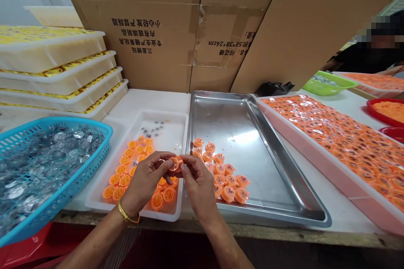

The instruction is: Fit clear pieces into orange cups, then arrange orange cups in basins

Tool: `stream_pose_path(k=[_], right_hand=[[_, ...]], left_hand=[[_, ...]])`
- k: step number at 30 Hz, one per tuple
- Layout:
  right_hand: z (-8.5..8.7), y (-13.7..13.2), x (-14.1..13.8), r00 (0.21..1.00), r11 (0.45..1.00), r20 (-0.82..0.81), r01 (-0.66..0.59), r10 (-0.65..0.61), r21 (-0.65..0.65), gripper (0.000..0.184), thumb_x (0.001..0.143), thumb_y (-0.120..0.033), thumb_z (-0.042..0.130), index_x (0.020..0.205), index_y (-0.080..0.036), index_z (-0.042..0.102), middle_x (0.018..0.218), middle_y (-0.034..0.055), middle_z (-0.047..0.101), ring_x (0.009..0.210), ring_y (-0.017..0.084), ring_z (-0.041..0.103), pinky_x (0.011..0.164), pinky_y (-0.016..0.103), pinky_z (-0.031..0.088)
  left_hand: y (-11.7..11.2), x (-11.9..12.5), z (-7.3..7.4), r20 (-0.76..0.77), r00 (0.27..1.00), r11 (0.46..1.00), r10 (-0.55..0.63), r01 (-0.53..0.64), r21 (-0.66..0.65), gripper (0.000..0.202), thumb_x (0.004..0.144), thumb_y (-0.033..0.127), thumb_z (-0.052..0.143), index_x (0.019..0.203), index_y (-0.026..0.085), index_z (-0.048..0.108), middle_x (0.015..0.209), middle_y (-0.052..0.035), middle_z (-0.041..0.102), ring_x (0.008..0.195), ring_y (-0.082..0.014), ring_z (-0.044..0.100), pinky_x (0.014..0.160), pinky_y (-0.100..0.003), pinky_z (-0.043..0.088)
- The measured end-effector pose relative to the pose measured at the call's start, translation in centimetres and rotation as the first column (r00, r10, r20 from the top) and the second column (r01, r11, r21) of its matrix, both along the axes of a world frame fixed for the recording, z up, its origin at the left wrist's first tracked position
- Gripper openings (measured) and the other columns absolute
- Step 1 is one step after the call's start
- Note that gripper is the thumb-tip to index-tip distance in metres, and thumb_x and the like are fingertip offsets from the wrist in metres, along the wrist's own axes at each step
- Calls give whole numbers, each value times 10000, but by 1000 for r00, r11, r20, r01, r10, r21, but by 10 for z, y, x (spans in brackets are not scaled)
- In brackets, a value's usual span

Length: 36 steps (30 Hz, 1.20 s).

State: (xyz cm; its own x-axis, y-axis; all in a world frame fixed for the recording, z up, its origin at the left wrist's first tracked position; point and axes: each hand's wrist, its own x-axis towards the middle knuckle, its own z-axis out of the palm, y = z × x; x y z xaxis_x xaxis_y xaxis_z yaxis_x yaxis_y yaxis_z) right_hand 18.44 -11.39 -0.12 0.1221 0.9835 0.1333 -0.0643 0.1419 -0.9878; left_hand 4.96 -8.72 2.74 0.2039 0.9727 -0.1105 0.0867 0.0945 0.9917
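A small orange round plastic case (175,164) with a dark print is pinched between both hands. My left hand (145,178) grips it from the left, thumb and fingers closed, a gold bracelet (124,213) on the wrist. From the right, my right hand (198,178) has thumb and forefinger on the same case. Beneath and left of the hands, a white plastic tray (180,130) holds many orange open cups (121,169) and a few small clear bits. Beside it, a metal tray (268,172) carries a cluster of closed orange cases (228,193) along its left side.
At the left stands a blue basket (105,132) of clear plastic pieces. Stacked white trays (63,88) with yellow items rise behind it. A long tray (315,164) of orange cases lies right. Cardboard boxes (158,67) wall the back. A person (372,56) sits far right.
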Motion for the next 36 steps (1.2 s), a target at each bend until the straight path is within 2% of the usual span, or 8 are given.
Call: stream_pose_path(k=[7, 16, 20, 23, 25, 29, 32, 36], right_hand=[[6, -3, 0, 973, 996, 217, 77, -83, 36, 143, 882, -302, 532, 926, -205, 627, 825, 20, 684, 730, 151, 658, 670, 273, 533], [5, -4, -1, 950, 988, 271, 143, -155, 63, 123, 879, -280, 527, 903, -217, 629, 824, 27, 686, 728, 165, 652, 677, 296, 525], [4, -7, 0, 996, 995, 39, 83, -81, -58, 124, 851, -308, 552, 899, -209, 609, 827, 30, 670, 751, 175, 658, 708, 326, 556], [5, -11, 1, 980, 990, -198, -8, -20, -140, 238, 800, -344, 617, 991, -210, 571, 874, 25, 650, 753, 161, 657, 708, 323, 569], [6, -15, 9, 967, 979, -251, -4, -48, -202, 305, 771, -350, 645, 1033, -221, 557, 889, 14, 637, 719, 141, 645, 639, 286, 567], [13, -29, 69, 976, 957, -138, 131, -171, -259, 275, 760, -380, 637, 976, -211, 607, 927, 28, 646, 723, 141, 627, 588, 270, 560], [15, -44, 142, 948, 912, 120, 316, -295, -262, 328, 719, -405, 656, 964, -192, 611, 879, 40, 670, 789, 177, 634, 652, 315, 559], [2, -55, 208, 840, 862, 527, 359, -132, -357, 259, 693, -366, 590, 846, -159, 621, 750, 50, 679, 707, 190, 626, 627, 324, 507]], left_hand=[[-7, -3, 1, -120, 993, 984, 22, 0, 180, 311, 740, 359, 671, 1023, 229, 668, 957, -16, 556, 708, -113, 592, 646, -290, 599], [-6, 3, -4, -185, 980, 986, 72, -42, 163, 277, 758, 381, 655, 982, 218, 668, 809, 4, 548, 605, -118, 609, 539, -256, 559], [-7, 4, -5, -349, 933, 939, 85, 42, 341, 234, 792, 384, 627, 957, 224, 668, 779, 1, 543, 612, -115, 575, 540, -239, 524], [-11, 8, -10, -461, 882, 862, 100, 155, 484, 249, 815, 392, 606, 992, 225, 655, 812, -11, 561, 616, -113, 552, 591, -249, 500], [-16, 14, -12, -488, 871, 837, 54, 227, 497, 288, 821, 408, 594, 1054, 245, 638, 880, -23, 572, 633, -117, 554, 602, -251, 494], [-22, 19, -9, -431, 899, 865, -72, 272, 422, 470, 792, 468, 602, 1235, 327, 533, 1051, -34, 563, 734, -147, 584, 601, -247, 514], [-18, 8, -6, -412, 911, 919, 2, 161, 359, 431, 797, 506, 567, 1193, 337, 561, 1028, -31, 581, 777, -169, 593, 627, -262, 519], [-9, -6, -12, -476, 878, 964, 37, 95, 250, 347, 819, 529, 507, 1035, 298, 650, 969, -32, 606, 750, -169, 594, 617, -270, 511]])
